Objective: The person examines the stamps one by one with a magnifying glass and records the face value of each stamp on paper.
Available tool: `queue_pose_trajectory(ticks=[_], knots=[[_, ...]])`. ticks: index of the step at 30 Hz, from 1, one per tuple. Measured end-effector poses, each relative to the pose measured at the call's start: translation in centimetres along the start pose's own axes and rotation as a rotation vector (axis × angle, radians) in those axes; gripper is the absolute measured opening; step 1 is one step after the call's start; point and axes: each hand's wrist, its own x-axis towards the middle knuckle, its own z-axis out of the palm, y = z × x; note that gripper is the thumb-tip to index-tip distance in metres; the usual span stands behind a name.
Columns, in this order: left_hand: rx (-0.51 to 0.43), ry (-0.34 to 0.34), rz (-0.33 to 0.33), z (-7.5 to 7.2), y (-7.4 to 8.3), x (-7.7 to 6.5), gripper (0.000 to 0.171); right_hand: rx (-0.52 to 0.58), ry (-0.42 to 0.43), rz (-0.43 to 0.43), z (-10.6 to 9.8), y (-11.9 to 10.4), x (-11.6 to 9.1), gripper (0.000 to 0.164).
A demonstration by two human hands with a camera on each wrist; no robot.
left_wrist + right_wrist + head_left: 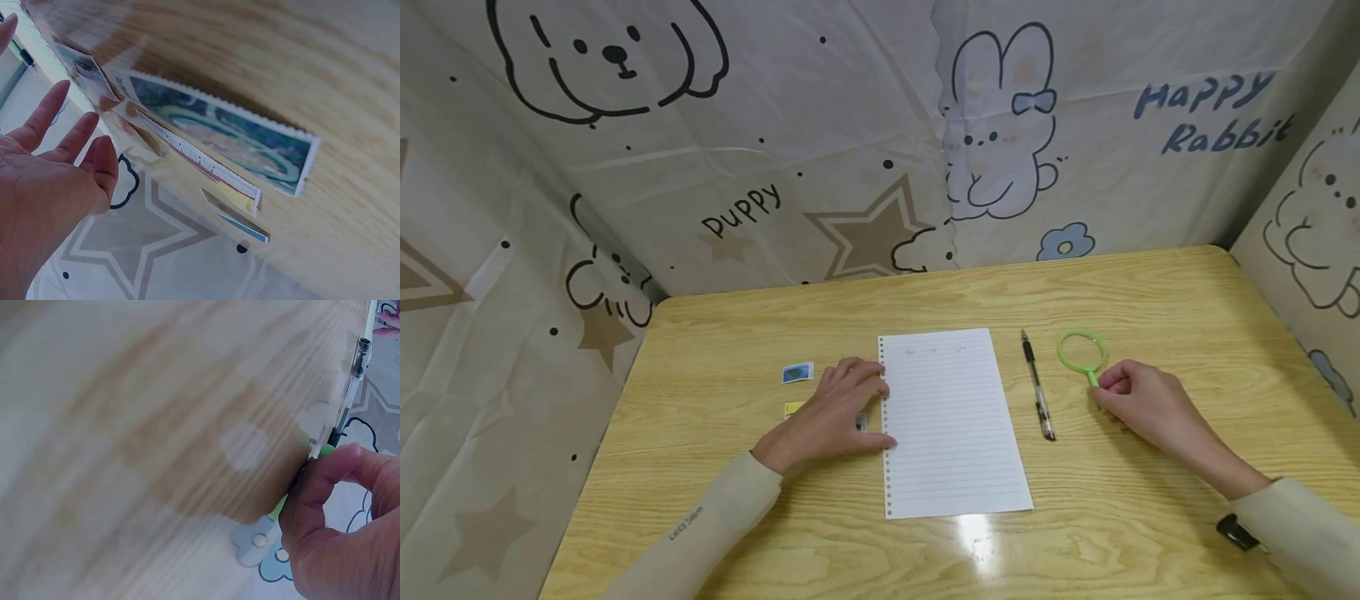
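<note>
**Magnifier in grip, stamps on table, pen unheld**

We had the magnifying glass at the right of the layout, ring pointing far, handle pinched between thumb and fingers of the right hand. Couldn't tell if it was lifted or resting on the table.

Just left of it lay the pen, then the lined sheet in the middle. Our left hand was spread loosely at the sheet's left edge, thumb and fingertips touching it, gripping nothing as far as we saw.

Left of the sheet: several stamps, some partly hidden by that hand; a blue stamp sat clear at the far left. Printed cloth hung behind.

Progress, our read: things laid out, magnifier in hand. Faint marks, too small to read, stood on the sheet's far end; lines below looked blank. Magnifier not over any stamp yet, so looking through it appeared undone. More writing needed? Couldn't tell.
</note>
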Motion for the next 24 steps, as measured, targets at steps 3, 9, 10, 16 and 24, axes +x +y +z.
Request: queue_pose_trajectory(ticks=[3, 9, 10, 16, 24], knots=[[0.010, 0.000, -0.001, 0.06, -0.03, -0.01, 0.059, 0.002, -0.008, -0.006, -0.03, -0.03, 0.04, 0.028], [0.014, -0.001, 0.005, 0.15, -0.08, -0.04, 0.060, 0.010, -0.020, -0.002, 0.05, -0.20, 0.00, 0.026], [0.013, -0.002, 0.005, 0.16, -0.07, -0.03, 0.060, 0.010, -0.023, 0.001, 0.06, -0.21, -0.02, 0.026], [0.013, -0.012, -0.005, 0.21, -0.01, 0.05, 0.061, -0.020, -0.014, 0.002, 0.02, -0.12, -0.03, 0.029], [0.017, -0.019, -0.002, 0.21, -0.04, 0.13, 0.061, -0.083, 0.126, -0.064, 0.00, -0.23, -0.01, 0.035]])
